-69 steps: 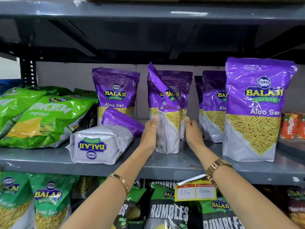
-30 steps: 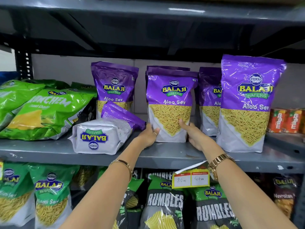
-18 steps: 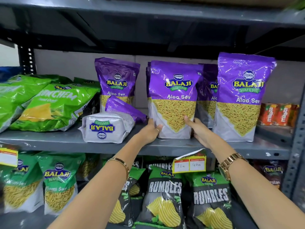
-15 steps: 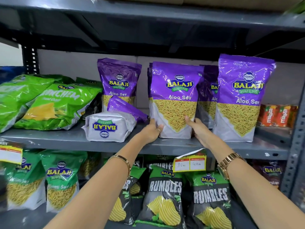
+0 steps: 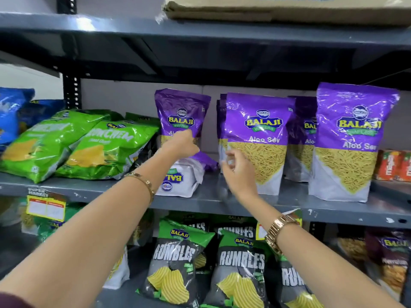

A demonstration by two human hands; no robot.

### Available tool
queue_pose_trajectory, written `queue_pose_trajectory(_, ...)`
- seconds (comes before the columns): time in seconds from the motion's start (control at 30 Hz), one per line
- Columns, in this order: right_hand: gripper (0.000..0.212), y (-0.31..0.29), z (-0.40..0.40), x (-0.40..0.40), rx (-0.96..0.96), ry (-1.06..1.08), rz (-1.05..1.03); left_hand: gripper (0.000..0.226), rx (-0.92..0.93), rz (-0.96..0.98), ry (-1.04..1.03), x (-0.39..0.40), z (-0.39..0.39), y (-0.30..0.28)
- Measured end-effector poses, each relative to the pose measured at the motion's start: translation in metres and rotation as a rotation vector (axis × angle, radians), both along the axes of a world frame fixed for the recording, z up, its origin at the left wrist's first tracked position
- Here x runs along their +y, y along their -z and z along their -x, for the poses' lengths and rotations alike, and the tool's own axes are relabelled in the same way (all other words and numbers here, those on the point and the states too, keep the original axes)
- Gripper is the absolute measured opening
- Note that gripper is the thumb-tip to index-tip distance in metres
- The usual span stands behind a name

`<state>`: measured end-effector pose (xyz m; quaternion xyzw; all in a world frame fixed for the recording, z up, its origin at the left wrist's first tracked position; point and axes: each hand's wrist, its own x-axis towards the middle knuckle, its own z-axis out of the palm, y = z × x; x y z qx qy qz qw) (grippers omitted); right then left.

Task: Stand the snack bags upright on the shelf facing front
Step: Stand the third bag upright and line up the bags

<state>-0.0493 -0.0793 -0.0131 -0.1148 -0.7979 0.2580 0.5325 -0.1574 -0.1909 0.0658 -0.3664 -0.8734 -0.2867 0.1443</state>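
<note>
I see the grey metal shelf unit (image 5: 222,200) filling the view, with a flat brown cardboard carton (image 5: 289,10) on its top tier. On the middle tier stand purple-and-white plastic pouches printed "BALAJI WAFERS Aloo Sev", their clear windows showing thin yellow strands. I count three fully visible upright and front-facing: the large right-hand pouch (image 5: 349,141), the centre pouch (image 5: 255,138) and the rear left pouch (image 5: 181,114). A partly hidden purple pouch (image 5: 300,138) stands between the centre and right ones, and another edge shows behind the centre pouch; I cannot count that row fully. One fallen purple-and-white pouch (image 5: 180,178) lies flat near the tier's front edge, its BALAJI logo upside down.

To the left lie two glossy green crisp bags (image 5: 84,147) marked "CRUNCHEM", tilted on their backs, and a blue bag (image 5: 11,112) at the far edge. On the lower tier I read "RUMBLES" on three black-and-green bags (image 5: 240,263) picturing ridged crisps. Small red-orange packets (image 5: 393,165) sit at far right; their writing is blurred. Two yellow price tags (image 5: 45,207) hang from the shelf lip, unreadable.

My left hand (image 5: 182,143) reaches above the fallen pouch, one finger extended against the rear left pouch, grasping nothing. My right hand (image 5: 235,167) hovers before the centre pouch, blurred, fingers loosely spread and empty.
</note>
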Motion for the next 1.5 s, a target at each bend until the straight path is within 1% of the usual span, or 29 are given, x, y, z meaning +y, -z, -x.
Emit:
queue_pose_trajectory(0.1,0.042,0.004,0.031,-0.015,-0.173,-0.125,0.358,0.047,-0.114,-0.009,-0.049,-0.028,0.013,0.0)
queue_pose_trajectory(0.17,0.058,0.007,0.048,-0.019,-0.266,-0.19,0.61,0.048,-0.24,0.031,-0.053,-0.045,0.02,0.005)
queue_pose_trajectory(0.2,0.064,0.008,0.056,-0.022,-0.291,-0.225,0.711,0.053,-0.335,0.059,-0.063,-0.054,0.026,0.01)
queue_pose_trajectory(0.23,0.067,0.009,0.063,-0.024,-0.291,-0.264,0.789,0.055,-0.504,0.035,-0.047,-0.06,0.032,0.014)
queue_pose_trajectory(0.27,0.067,0.01,0.068,-0.024,-0.276,-0.313,0.846,0.052,-0.684,-0.038,-0.017,-0.064,0.036,0.019)
queue_pose_trajectory(0.3,0.065,0.009,0.073,-0.025,-0.257,-0.36,0.893,0.048,-0.798,-0.109,0.015,-0.067,0.04,0.025)
queue_pose_trajectory(0.33,0.063,0.007,0.075,-0.025,-0.234,-0.4,0.934,0.045,-0.838,-0.175,0.03,-0.068,0.045,0.03)
queue_pose_trajectory(0.37,0.061,0.006,0.076,-0.026,-0.207,-0.428,0.969,0.047,-0.839,-0.242,0.03,-0.068,0.049,0.033)
queue_pose_trajectory(0.43,0.056,0.004,0.076,-0.027,-0.142,-0.45,1.02,0.056,-0.774,-0.325,0.025,-0.067,0.05,0.036)
queue_pose_trajectory(0.5,0.047,0.003,0.075,-0.03,-0.042,-0.437,1.046,0.051,-0.742,-0.391,0.049,-0.066,0.049,0.036)
queue_pose_trajectory(0.57,0.027,0.001,0.073,-0.033,0.032,-0.455,1.048,0.035,-0.71,-0.456,0.071,-0.068,0.05,0.036)
queue_pose_trajectory(0.6,0.012,-0.001,0.073,-0.034,0.054,-0.484,1.037,0.031,-0.683,-0.492,0.102,-0.071,0.05,0.036)
queue_pose_trajectory(0.63,0.002,-0.005,0.073,-0.036,0.082,-0.519,1.021,0.028,-0.662,-0.532,0.16,-0.072,0.05,0.037)
queue_pose_trajectory(0.67,0.009,-0.008,0.073,-0.036,0.101,-0.545,0.993,0.021,-0.642,-0.572,0.219,-0.072,0.051,0.038)
queue_pose_trajectory(0.7,0.011,-0.013,0.073,-0.037,0.113,-0.564,0.95,0.018,-0.616,-0.613,0.271,-0.073,0.051,0.037)
queue_pose_trajectory(0.73,0.013,-0.018,0.074,-0.037,0.118,-0.569,0.898,0.026,-0.588,-0.649,0.311,-0.073,0.052,0.038)
queue_pose_trajectory(0.87,0.047,-0.033,0.084,-0.031,0.103,-0.547,0.755,0.054,-0.481,-0.78,0.385,-0.066,0.062,0.039)
queue_pose_trajectory(1.0,0.059,-0.036,0.098,-0.015,0.074,-0.552,0.621,0.065,-0.427,-0.799,0.374,-0.05,0.08,0.044)
queue_pose_trajectory(1.03,0.06,-0.035,0.103,-0.01,0.056,-0.55,0.591,0.073,-0.396,-0.78,0.341,-0.045,0.086,0.047)
queue_pose_trajectory(1.1,0.059,-0.025,0.11,-0.004,0.002,-0.533,0.541,0.089,-0.352,-0.735,0.273,-0.037,0.092,0.058)
queue_pose_trajectory(1.13,0.058,-0.019,0.114,-0.001,-0.015,-0.53,0.528,0.093,-0.344,-0.733,0.265,-0.033,0.096,0.065)
queue_pose_trajectory(1.2,0.056,-0.009,0.121,0.006,-0.02,-0.545,0.53,0.095,-0.353,-0.754,0.275,-0.027,0.102,0.074)
queue_pose_trajectory(1.3,0.055,-0.01,0.125,0.014,0.004,-0.593,0.568,0.097,-0.369,-0.747,0.279,-0.024,0.108,0.076)
queue_pose_trajectory(1.33,0.049,-0.013,0.124,0.013,0.028,-0.613,0.59,0.099,-0.377,-0.751,0.285,-0.025,0.108,0.075)
queue_pose_trajectory(1.4,0.027,-0.018,0.124,0.009,0.097,-0.647,0.673,0.099,-0.379,-0.75,0.29,-0.026,0.106,0.076)
queue_pose_trajectory(1.43,0.02,-0.019,0.126,0.008,0.144,-0.652,0.728,0.099,-0.372,-0.754,0.284,-0.026,0.104,0.077)
queue_pose_trajectory(1.5,0.016,-0.022,0.133,0.012,0.199,-0.615,0.823,0.098,-0.362,-0.806,0.212,-0.024,0.095,0.076)
